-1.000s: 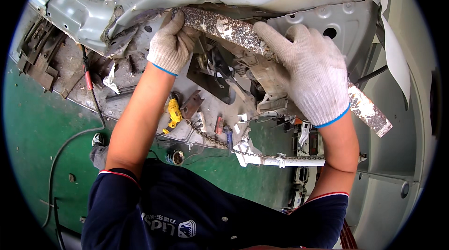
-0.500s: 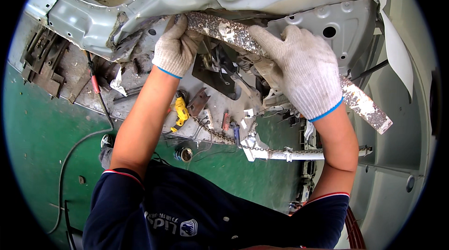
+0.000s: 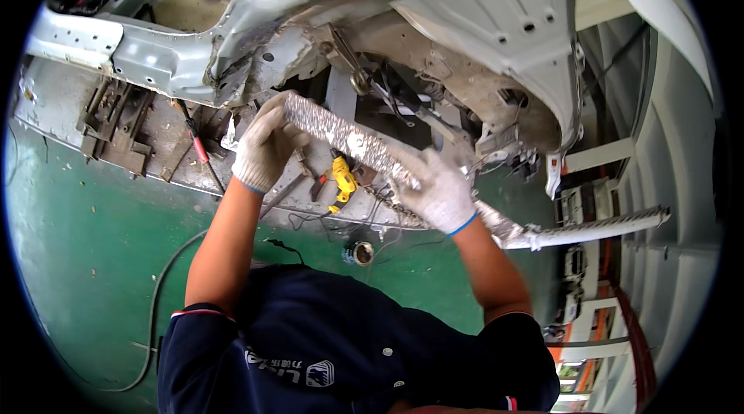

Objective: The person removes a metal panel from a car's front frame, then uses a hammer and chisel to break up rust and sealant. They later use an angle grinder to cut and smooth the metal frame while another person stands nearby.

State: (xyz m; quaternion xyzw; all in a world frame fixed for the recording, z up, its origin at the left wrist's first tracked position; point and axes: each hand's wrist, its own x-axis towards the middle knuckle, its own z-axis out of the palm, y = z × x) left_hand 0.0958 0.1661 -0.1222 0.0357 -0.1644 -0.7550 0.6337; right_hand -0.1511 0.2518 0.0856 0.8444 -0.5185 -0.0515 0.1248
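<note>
A long flat metal strip with mottled rust and pale flakes (image 3: 338, 131) slants down to the right, below the grey car body. My left hand (image 3: 266, 139), in a knitted glove with a blue cuff, grips its upper left end. My right hand (image 3: 435, 194), gloved alike and slightly blurred, grips it farther right, and the strip continues past it to the lower right. A yellow power tool (image 3: 341, 182) lies on the metal platform just below the strip, between my hands.
The car body (image 3: 167, 58) spans the top. The platform (image 3: 58, 104) holds metal pieces (image 3: 116, 131), a red-sleeved tool (image 3: 198, 148) and cables. A white beam with a chain (image 3: 612, 224) extends right. An open can (image 3: 361, 254) and a hose (image 3: 153, 298) are on the green floor (image 3: 101, 243).
Both hands and the strip have moved down, away from the car body's edge, uncovering the dark opening and brackets behind. The view has shifted, showing more of the body's upper part.
</note>
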